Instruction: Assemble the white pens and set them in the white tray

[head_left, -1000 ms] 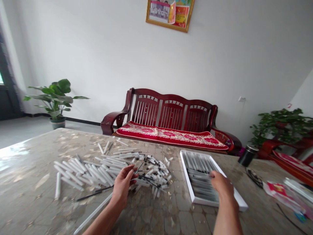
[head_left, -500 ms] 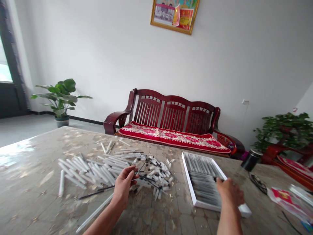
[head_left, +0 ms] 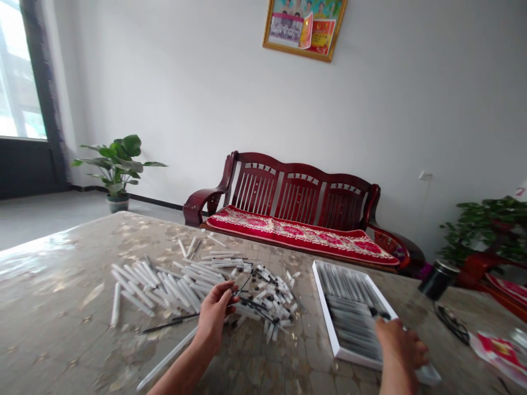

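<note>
My left hand (head_left: 217, 310) pinches a thin dark rod (head_left: 246, 282) above the pile. White pen barrels (head_left: 181, 288) lie left of and behind it, and short clear caps with black parts (head_left: 274, 293) lie to its right. Rows of clear pens fill a white box (head_left: 334, 341). At the box's right edge is my right hand (head_left: 397, 343), fingers curled, with a dark piece by its fingertips; whether it grips that piece is unclear. A long white tube (head_left: 167, 359) rests beside my left forearm.
A black cylinder (head_left: 438, 280), a dark cable (head_left: 452, 325) and a red-and-clear plastic packet (head_left: 500, 351) lie right of the box. Beyond the patterned table (head_left: 102, 351) stands a red wooden sofa (head_left: 300, 200). A potted plant (head_left: 118, 202) is at the back left.
The view has turned slightly left, so everything sits further right. My right hand is a little lower against the box's right side. My left hand keeps its pinch.
</note>
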`<state>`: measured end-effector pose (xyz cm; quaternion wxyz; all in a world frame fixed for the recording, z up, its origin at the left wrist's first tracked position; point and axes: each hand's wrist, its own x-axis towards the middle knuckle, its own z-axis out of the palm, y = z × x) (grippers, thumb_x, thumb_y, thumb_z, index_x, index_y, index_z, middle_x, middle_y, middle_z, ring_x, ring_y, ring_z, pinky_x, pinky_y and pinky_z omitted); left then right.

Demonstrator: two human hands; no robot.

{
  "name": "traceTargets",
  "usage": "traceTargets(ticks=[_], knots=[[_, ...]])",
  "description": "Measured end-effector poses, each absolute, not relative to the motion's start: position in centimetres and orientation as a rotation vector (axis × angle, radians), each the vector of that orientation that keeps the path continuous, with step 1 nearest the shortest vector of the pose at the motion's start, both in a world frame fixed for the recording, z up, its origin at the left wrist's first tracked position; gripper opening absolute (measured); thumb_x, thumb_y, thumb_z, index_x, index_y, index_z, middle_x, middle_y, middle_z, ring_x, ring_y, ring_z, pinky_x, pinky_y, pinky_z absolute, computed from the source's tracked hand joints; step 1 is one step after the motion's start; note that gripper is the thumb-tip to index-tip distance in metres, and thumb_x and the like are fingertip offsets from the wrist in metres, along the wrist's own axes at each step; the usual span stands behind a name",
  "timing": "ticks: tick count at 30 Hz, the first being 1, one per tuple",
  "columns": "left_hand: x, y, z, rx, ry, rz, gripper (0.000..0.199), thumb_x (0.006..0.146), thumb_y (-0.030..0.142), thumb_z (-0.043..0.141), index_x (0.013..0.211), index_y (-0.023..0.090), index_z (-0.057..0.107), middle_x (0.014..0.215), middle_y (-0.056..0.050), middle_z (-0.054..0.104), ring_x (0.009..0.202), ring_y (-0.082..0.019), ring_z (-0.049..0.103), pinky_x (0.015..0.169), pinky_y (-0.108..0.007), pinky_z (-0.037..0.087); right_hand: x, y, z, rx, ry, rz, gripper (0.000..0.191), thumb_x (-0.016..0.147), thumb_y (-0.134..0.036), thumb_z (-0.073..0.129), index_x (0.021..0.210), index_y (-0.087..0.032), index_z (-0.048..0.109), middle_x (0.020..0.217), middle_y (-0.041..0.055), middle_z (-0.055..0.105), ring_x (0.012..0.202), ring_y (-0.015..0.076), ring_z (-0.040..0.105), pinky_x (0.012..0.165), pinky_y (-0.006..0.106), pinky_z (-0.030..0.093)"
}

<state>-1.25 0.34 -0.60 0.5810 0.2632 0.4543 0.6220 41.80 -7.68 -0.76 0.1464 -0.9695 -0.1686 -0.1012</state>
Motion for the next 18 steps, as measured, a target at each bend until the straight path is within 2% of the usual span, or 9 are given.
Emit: traceTargets(ticks=[5, 8, 13, 18], knots=[[-1.2, 0.4, -0.6, 0.619, 1.045, 1.471, 0.044, 0.050, 0.040, 0.079, 0.086, 0.019, 0.068, 0.082, -0.004, 0.074, 0.061, -0.015, 0.066, 0.051, -0.023, 0.046, 41.7, -7.3, -0.2, -2.801, -0.463, -0.265, 0.058, 0.091, -0.050, 0.031, 0.109, -0.012, 0.072, 0.115, 0.0311, 0.064, 0.108, 0.0471, 0.060, 0.068, 0.048, 0.047], [-1.2, 0.3, -0.6, 0.629, 1.044, 1.477, 0.043, 0.050, 0.041, 0.079, 0.085, 0.019, 0.068, 0.081, -0.004, 0.074, 0.060, -0.015, 0.066, 0.050, -0.023, 0.045, 41.0, -6.6, 0.0, -2.788, -0.519, -0.270, 0.058, 0.090, -0.050, 0.032, 0.105, -0.013, 0.074, 0.113, 0.0306, 0.065, 0.105, 0.0465, 0.063, 0.063, 0.045, 0.046], [-1.2, 0.3, -0.7, 0.611, 1.049, 1.477, 0.041, 0.050, 0.040, 0.079, 0.083, 0.019, 0.068, 0.082, -0.006, 0.075, 0.060, -0.016, 0.067, 0.049, -0.023, 0.045, 39.2, -5.0, 0.4, -2.772, -0.703, -0.264, 0.054, 0.088, -0.052, 0.037, 0.105, -0.017, 0.075, 0.111, 0.0263, 0.068, 0.102, 0.0414, 0.065, 0.069, 0.044, 0.049], [-1.4, 0.4, -0.6, 0.604, 1.049, 1.485, 0.039, 0.053, 0.037, 0.078, 0.085, 0.018, 0.068, 0.083, -0.005, 0.075, 0.060, -0.015, 0.066, 0.050, -0.022, 0.045, 37.6, -3.7, 1.0, -2.735, -0.870, -0.211, 0.056, 0.091, -0.053, 0.035, 0.110, -0.015, 0.072, 0.112, 0.0243, 0.069, 0.104, 0.0398, 0.065, 0.077, 0.048, 0.049]])
